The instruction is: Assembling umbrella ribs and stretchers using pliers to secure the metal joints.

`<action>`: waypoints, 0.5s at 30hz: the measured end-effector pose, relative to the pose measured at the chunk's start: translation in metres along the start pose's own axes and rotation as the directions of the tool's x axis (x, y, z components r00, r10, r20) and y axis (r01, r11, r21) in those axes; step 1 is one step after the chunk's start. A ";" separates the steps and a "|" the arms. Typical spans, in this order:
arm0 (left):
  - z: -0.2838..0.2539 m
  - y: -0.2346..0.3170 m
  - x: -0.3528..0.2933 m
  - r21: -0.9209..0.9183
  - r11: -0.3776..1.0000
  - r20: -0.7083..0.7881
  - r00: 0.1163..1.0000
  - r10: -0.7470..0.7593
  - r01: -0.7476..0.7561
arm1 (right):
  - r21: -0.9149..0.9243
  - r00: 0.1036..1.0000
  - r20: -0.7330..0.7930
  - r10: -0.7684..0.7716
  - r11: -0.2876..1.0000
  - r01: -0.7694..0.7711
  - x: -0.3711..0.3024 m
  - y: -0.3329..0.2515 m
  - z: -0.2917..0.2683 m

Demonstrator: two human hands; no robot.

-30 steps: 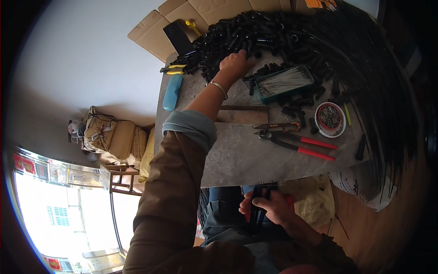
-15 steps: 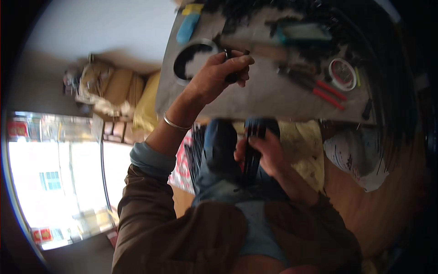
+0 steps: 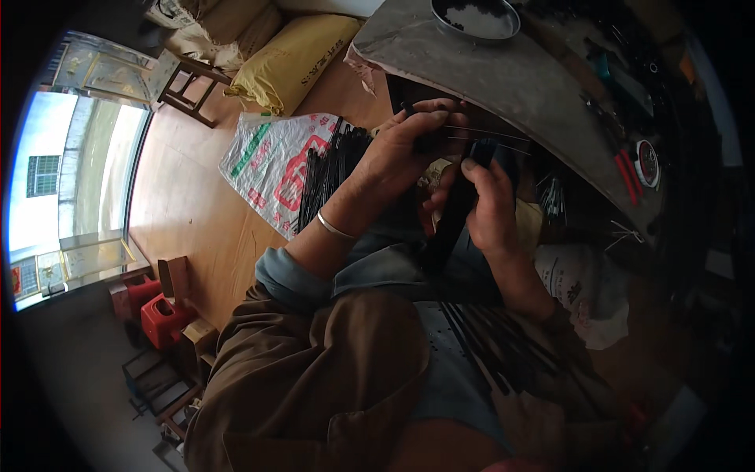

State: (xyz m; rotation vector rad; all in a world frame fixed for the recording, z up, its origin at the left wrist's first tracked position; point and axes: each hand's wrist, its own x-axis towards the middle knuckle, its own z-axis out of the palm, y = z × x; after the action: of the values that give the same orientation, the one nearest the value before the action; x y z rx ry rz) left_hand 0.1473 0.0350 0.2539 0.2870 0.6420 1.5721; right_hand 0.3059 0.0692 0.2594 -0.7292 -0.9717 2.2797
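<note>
My left hand (image 3: 405, 145) is closed around a small dark piece, mostly covered by the fingers. Two thin, shiny wires (image 3: 495, 135) run from its fingertips toward the right, above my other hand. My right hand (image 3: 491, 200) grips a bundle of black strips (image 3: 452, 216) that slants down over my lap, the thumb pressed on its upper end. The two hands are close together in front of the table edge. Loose black rods (image 3: 491, 342) stick out below the bundle across my clothes; shadow hides how they join it.
A grey-covered table (image 3: 472, 75) carries a round metal bowl (image 3: 476, 20), red-handled pliers (image 3: 629, 177) and a round tin (image 3: 646, 164). Left of my arm, black rods (image 3: 318, 185) lie on a white-and-red sack (image 3: 263, 161). Beyond are a yellow sack (image 3: 295, 67) and red stool (image 3: 165, 318).
The view has swung, so the table now sits farther up and right. My left hand has come from over the table down beside my right hand, which still holds the bundle.
</note>
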 end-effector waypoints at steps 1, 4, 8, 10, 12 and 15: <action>-0.001 0.001 0.000 -0.002 1.000 0.016 1.000 -0.009 0.009 | -0.005 1.000 -0.012 -0.013 1.000 0.013 -0.001 0.002 0.003; -0.001 0.000 0.003 -0.056 0.998 0.018 0.999 -0.038 0.039 | -0.072 0.996 -0.005 -0.093 0.993 0.092 -0.001 0.006 0.011; 0.004 -0.003 0.014 -0.064 0.998 0.026 1.000 -0.003 0.005 | -0.179 0.994 0.044 -0.098 0.978 0.105 0.003 0.006 0.010; 0.005 -0.002 0.017 -0.075 0.997 0.091 0.996 -0.004 0.010 | -0.185 0.994 0.062 -0.088 0.978 0.098 0.003 0.004 0.009; 0.006 -0.003 0.018 -0.035 0.999 0.089 0.996 0.001 0.002 | -0.147 0.993 0.090 -0.074 0.985 0.087 0.001 0.000 0.006; 0.005 -0.003 0.019 -0.034 0.999 0.100 0.995 0.009 -0.006 | -0.127 0.993 0.038 -0.109 0.985 0.113 0.000 0.001 0.010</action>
State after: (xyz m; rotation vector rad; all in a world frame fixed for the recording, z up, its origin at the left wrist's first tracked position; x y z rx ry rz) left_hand 0.1502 0.0550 0.2523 0.3412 0.5368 1.5641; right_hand 0.2994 0.0640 0.2646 -0.6768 -1.1533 2.1532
